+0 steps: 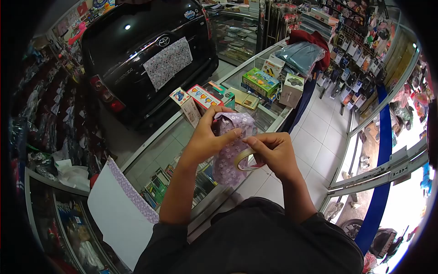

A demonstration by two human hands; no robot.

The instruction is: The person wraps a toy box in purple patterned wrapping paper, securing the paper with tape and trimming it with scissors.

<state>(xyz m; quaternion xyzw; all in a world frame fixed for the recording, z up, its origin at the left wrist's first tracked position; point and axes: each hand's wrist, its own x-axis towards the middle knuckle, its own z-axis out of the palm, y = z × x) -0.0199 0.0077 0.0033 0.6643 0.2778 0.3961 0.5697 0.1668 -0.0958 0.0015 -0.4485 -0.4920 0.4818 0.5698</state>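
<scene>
Beyond the glass-topped counter [157,148], a black Toyota car [146,45] is parked, patterned paper [169,63] on its tailgate; on the counter's far half, boxed goods are grouped, among them a green box [262,81]. Above the counter's near side, the purple floral-wrapped package [226,166] is gripped in the left hand [205,139], thumb pressed on its face; against it, a narrow tape roll [239,157] is held by the right hand [276,153], thumb and forefinger closed together. The thin wrap could be creased or torn by too hard a thumb press; a fold could be sprung open by a slackened grip; the roll could be dropped if loosely held.
</scene>
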